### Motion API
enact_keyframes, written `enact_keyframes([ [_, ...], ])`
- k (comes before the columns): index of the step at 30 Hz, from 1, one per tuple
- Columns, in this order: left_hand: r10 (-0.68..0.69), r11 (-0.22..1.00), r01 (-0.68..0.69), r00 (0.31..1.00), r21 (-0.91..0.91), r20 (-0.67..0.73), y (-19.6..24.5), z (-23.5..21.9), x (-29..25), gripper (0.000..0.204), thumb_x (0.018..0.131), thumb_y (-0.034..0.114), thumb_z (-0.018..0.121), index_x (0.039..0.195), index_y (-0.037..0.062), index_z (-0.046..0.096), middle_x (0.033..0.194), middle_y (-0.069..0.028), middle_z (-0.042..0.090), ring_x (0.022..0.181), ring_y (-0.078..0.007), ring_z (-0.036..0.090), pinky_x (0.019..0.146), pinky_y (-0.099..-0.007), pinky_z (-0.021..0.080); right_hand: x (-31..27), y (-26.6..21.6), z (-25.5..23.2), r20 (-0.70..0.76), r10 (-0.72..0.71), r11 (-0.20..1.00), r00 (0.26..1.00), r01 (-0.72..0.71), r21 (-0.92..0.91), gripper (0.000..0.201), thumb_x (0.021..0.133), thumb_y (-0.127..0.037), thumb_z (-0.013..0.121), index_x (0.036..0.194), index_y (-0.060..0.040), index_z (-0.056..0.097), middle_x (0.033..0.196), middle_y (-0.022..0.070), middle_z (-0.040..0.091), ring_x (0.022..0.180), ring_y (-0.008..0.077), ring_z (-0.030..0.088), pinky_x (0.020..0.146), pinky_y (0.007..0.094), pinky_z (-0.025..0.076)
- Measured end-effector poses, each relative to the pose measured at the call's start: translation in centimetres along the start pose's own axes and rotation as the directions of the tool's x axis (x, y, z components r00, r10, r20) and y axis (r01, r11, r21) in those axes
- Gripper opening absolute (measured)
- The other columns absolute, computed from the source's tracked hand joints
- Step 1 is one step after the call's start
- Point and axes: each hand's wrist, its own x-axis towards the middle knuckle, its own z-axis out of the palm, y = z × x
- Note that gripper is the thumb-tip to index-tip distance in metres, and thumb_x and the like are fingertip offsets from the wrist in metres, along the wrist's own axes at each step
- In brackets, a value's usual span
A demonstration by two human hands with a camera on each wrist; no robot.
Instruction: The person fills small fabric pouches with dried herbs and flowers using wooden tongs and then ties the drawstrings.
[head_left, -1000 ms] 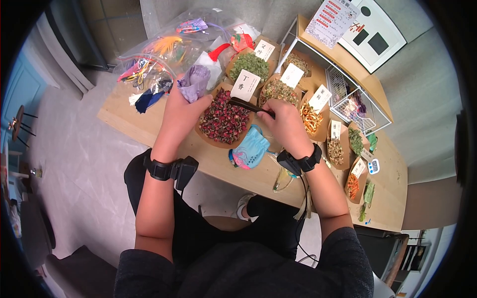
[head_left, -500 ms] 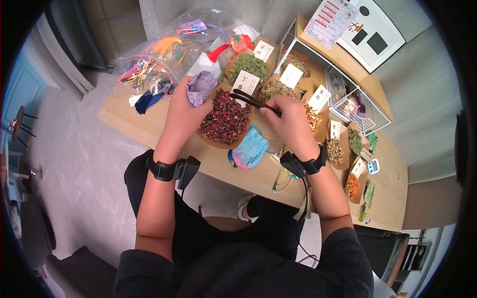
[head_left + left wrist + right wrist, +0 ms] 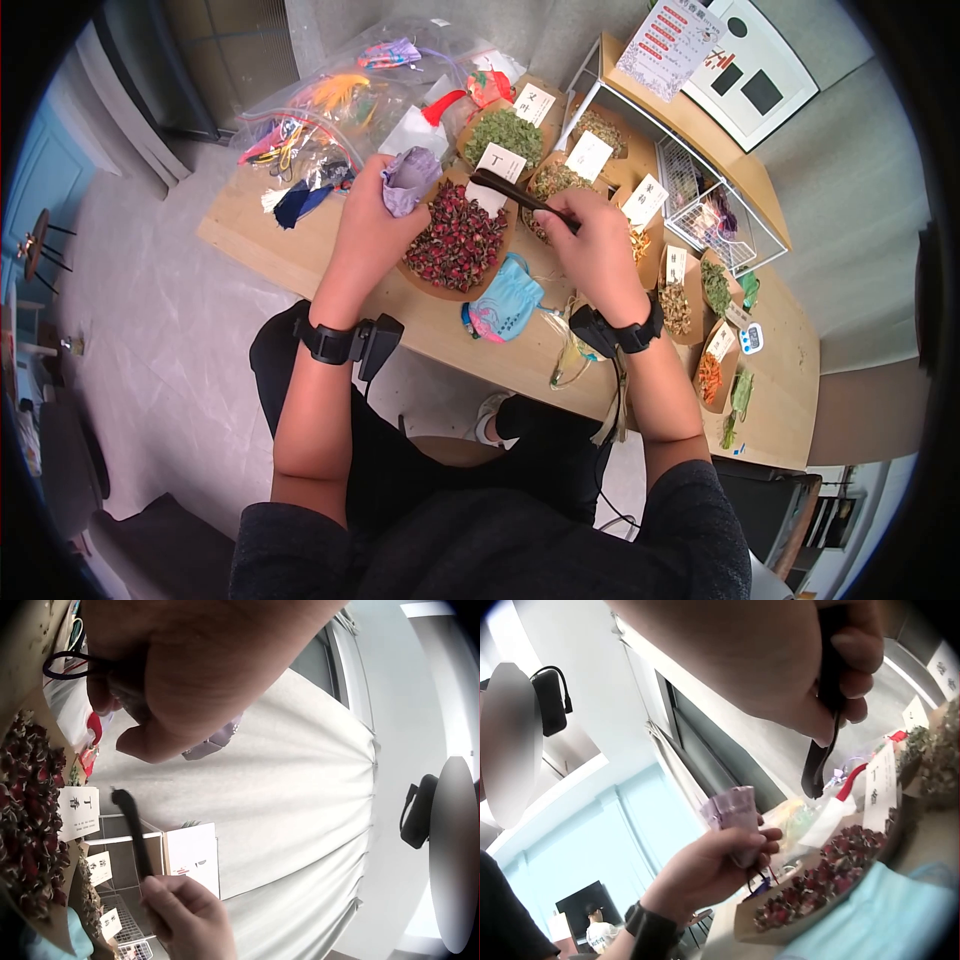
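My left hand [image 3: 362, 228] grips a lilac drawstring pouch [image 3: 410, 182], its gathered mouth held open at the top. A dark cord loop [image 3: 66, 666] hangs from the pouch in the left wrist view. In my right hand [image 3: 598, 245] are dark tongs [image 3: 515, 192], pinched between thumb and fingers. Their tips are close together over the far end of a brown paper tray [image 3: 437, 291] of dried rosebuds [image 3: 455, 240], in front of a white label card [image 3: 489, 192]. The right wrist view shows the tong tips above the rosebuds, left of the card.
A light blue pouch [image 3: 505, 300] lies just in front of the rosebud tray. Several more trays of dried herbs, such as green leaves [image 3: 502, 136], run along the table to the right. A clear bag [image 3: 330, 110] with tassels is at back left. A white wire rack [image 3: 705, 205] stands behind.
The tongs have lifted away from the rosebuds, and my right hand has shifted right. My left hand has turned the lilac pouch slightly rightward, so its mouth shows more.
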Motion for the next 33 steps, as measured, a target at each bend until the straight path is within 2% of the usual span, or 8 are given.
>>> enact_keyframes([
  [5, 0.044, 0.999, -0.044, 0.998, -0.008, 0.041, 0.1, 0.6, -0.2, 0.051, 0.082, 0.005, 0.077, 0.127, 0.0039, 0.052, 0.107, -0.0073, 0.065, 0.098, -0.0163, 0.061, 0.088, -0.0317, 0.051, -0.7, -2.7, -1.0, -0.067, -0.048, 0.99, 0.997, 0.056, 0.128, 0.015, 0.086, -0.008, 0.078, 0.093, 0.0007, 0.068, 0.08, 0.0136, 0.065, 0.071, 0.0273, 0.063, 0.063, 0.0368, 0.051],
  [8, 0.036, 0.998, -0.034, 0.998, -0.045, 0.059, 0.4, 0.8, -0.3, 0.053, 0.08, 0.003, 0.077, 0.128, 0.0039, 0.053, 0.108, -0.0055, 0.065, 0.098, -0.0154, 0.061, 0.088, -0.0313, 0.051, -0.7, -2.6, -0.6, -0.096, -0.116, 0.983, 0.989, 0.128, 0.131, 0.015, 0.087, -0.008, 0.078, 0.094, 0.0, 0.067, 0.08, 0.013, 0.064, 0.07, 0.0249, 0.063, 0.062, 0.0344, 0.05],
  [11, -0.038, 0.982, 0.049, 0.997, -0.182, 0.061, 0.4, 0.1, -0.2, 0.054, 0.081, 0.004, 0.077, 0.129, 0.0035, 0.054, 0.108, -0.0034, 0.065, 0.098, -0.0137, 0.061, 0.086, -0.0299, 0.051, -0.4, -1.7, -0.5, -0.102, -0.057, 0.987, 0.993, 0.071, 0.142, 0.017, 0.086, -0.008, 0.078, 0.096, 0.0006, 0.067, 0.081, 0.0138, 0.063, 0.07, 0.0269, 0.063, 0.063, 0.0365, 0.05],
  [14, -0.103, 0.94, 0.119, 0.992, -0.32, 0.067, 0.1, -0.7, 0.2, 0.057, 0.08, 0.005, 0.078, 0.132, 0.002, 0.054, 0.105, -0.0035, 0.065, 0.096, -0.0127, 0.062, 0.084, -0.0303, 0.052, -0.2, -0.3, 0.1, 0.031, 0.01, 0.995, 0.999, -0.012, 0.097, 0.018, 0.087, -0.009, 0.078, 0.095, 0.0017, 0.065, 0.082, 0.0154, 0.064, 0.073, 0.0314, 0.063, 0.067, 0.0384, 0.051],
  [17, -0.156, 0.911, 0.178, 0.984, -0.373, 0.089, 0.6, -1.2, 0.3, 0.056, 0.08, 0.005, 0.078, 0.131, 0.0026, 0.055, 0.103, -0.0015, 0.065, 0.091, -0.0103, 0.062, 0.08, -0.0274, 0.052, -0.4, 0.1, 1.1, 0.114, -0.051, 0.997, 0.992, 0.044, 0.068, 0.019, 0.087, -0.009, 0.077, 0.095, 0.0028, 0.064, 0.086, 0.0178, 0.066, 0.078, 0.0366, 0.064, 0.071, 0.0416, 0.052],
  [23, -0.157, 0.896, 0.19, 0.981, -0.402, 0.114, 1.3, -1.7, 0.0, 0.052, 0.08, 0.005, 0.078, 0.128, 0.0044, 0.057, 0.098, 0.0002, 0.066, 0.084, -0.0094, 0.063, 0.071, -0.0266, 0.051, -0.9, 1.1, 3.0, 0.15, -0.109, 0.994, 0.983, 0.107, 0.02, 0.019, 0.087, -0.008, 0.076, 0.097, 0.0023, 0.064, 0.091, 0.02, 0.066, 0.085, 0.0408, 0.065, 0.075, 0.0477, 0.052],
  [29, -0.167, 0.899, 0.202, 0.978, -0.388, 0.122, 1.2, -1.8, 0.2, 0.052, 0.08, 0.005, 0.078, 0.127, 0.0022, 0.056, 0.101, -0.0024, 0.066, 0.088, -0.0121, 0.064, 0.077, -0.0286, 0.053, -1.0, 1.0, 3.3, 0.131, -0.142, 0.99, 0.981, 0.144, -0.005, 0.016, 0.088, -0.008, 0.075, 0.094, 0.0022, 0.064, 0.089, 0.02, 0.066, 0.085, 0.0413, 0.065, 0.075, 0.0475, 0.053],
  [33, -0.106, 0.952, 0.115, 0.993, -0.282, 0.049, 0.3, -1.1, 0.1, 0.052, 0.081, 0.004, 0.076, 0.128, 0.0018, 0.054, 0.105, -0.0042, 0.065, 0.092, -0.0133, 0.062, 0.083, -0.0294, 0.052, -0.7, 0.4, 2.4, 0.04, -0.13, 0.992, 0.991, 0.13, 0.002, 0.015, 0.088, -0.008, 0.075, 0.092, 0.002, 0.064, 0.084, 0.0189, 0.065, 0.079, 0.0388, 0.065, 0.071, 0.0451, 0.052],
])
